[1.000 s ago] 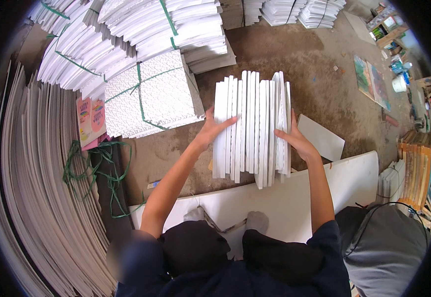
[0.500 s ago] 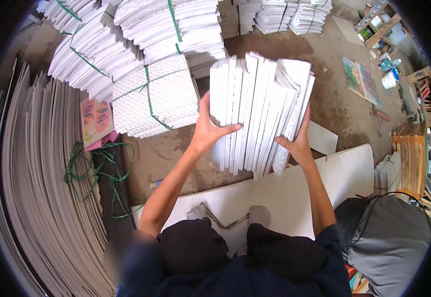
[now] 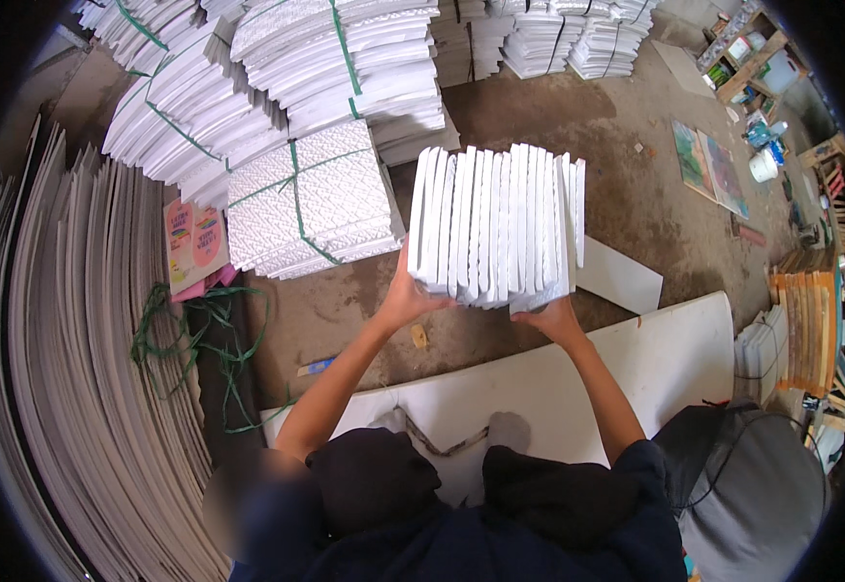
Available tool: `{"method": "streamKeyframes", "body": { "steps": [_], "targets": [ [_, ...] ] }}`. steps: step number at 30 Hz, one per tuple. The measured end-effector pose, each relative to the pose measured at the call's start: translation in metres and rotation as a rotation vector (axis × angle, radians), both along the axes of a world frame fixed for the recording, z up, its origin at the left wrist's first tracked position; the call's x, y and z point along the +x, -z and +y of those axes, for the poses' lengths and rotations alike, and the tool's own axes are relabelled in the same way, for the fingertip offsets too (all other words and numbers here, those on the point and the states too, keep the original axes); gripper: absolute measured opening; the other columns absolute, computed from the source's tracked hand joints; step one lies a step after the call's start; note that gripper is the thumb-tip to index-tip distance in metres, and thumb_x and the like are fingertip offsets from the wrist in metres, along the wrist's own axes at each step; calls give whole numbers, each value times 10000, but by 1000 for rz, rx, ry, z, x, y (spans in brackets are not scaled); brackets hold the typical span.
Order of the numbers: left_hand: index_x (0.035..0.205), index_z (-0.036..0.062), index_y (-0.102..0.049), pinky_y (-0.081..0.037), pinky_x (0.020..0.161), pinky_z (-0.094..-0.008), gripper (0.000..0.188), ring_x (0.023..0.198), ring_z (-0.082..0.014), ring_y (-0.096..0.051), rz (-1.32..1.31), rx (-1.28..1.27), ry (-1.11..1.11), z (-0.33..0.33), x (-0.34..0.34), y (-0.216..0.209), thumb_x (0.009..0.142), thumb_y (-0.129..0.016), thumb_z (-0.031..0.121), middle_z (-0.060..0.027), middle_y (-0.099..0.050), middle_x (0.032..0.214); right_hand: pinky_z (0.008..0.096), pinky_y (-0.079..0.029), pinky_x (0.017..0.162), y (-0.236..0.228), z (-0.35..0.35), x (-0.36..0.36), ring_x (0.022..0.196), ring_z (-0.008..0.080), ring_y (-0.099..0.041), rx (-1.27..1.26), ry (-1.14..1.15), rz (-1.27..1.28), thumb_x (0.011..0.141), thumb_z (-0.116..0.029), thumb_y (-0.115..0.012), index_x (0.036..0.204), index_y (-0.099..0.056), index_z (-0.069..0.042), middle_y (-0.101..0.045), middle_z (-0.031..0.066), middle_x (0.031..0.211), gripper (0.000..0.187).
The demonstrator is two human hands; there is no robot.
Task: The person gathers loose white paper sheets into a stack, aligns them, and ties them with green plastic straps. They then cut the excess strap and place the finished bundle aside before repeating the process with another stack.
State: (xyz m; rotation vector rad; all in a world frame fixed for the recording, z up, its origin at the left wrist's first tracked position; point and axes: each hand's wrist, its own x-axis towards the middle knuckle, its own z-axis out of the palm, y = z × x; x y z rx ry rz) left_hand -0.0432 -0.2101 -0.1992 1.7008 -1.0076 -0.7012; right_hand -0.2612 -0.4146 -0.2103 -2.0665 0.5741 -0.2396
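Note:
Held up in front of me is a stack of white panels [image 3: 496,218], standing on edge side by side with their narrow edges facing me. My left hand [image 3: 411,295] closes round its lower left corner, thumb under the near end. At the lower right, my right hand [image 3: 552,320] grips the same stack, its fingers partly hidden behind the panels. On the floor to the left lies a bundle of textured white panels [image 3: 335,194], tied crosswise with green cord [image 3: 298,209].
Taller tied stacks [image 3: 335,58] rise behind the bundle. Upright grey sheets [image 3: 83,339] line the left, beside tangled green cord [image 3: 214,335]. A large white board [image 3: 577,378] lies at my feet. Someone in grey trousers [image 3: 757,485] is close on my right; shelves [image 3: 762,63] stand far right.
The held stack has tilted and now looks shorter, with its panels more evenly lined up. Both hands have come toward me to its near end, and the right hand has moved left.

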Motion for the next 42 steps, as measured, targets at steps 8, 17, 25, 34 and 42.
{"method": "streamKeyframes", "body": {
  "steps": [8,17,25,34,42],
  "targets": [
    [1222,-24,-334,-359,924,-353,959,1082,-264,-453,-31,2,-142,-8,-11,3,452,-859,202,-151,-429,1209,429,-312,957,-5,-7,3,1122,360,-409,5,-30,-91,519,-358,-814,1291,-285,-20,-432,207,1213,996],
    [1266,2,-283,-389,904,-359,681,1106,-229,-445,775,-174,-247,-27,-39,-12,752,-670,225,-132,-434,1200,474,-316,864,-181,1,46,1079,390,-418,-732,169,-101,648,-483,-683,1311,-318,-75,-422,180,1250,860],
    [1329,42,-253,-278,991,-413,697,1206,-261,-339,995,-2,-168,-71,-35,36,863,-346,552,-123,-345,1321,471,-305,836,-173,25,54,1099,376,-365,-976,100,215,757,-484,-556,1282,-392,-92,-337,199,1314,675],
    [1380,54,-6,-44,1066,-413,943,1331,-272,-9,1031,215,-71,-39,-15,34,758,-176,743,-124,-2,1445,467,-315,859,-115,56,76,1133,367,-351,-907,-21,238,768,-371,-589,1251,-436,-109,-303,174,1350,571],
    [1355,-21,48,-38,1069,-329,839,1330,-263,-3,397,-99,-326,-74,-44,-29,864,-342,536,-183,28,1432,366,-245,1016,-118,-108,25,1236,289,-319,48,246,-8,837,-410,-511,1273,-388,-85,-369,154,1314,558]
  ]
}}
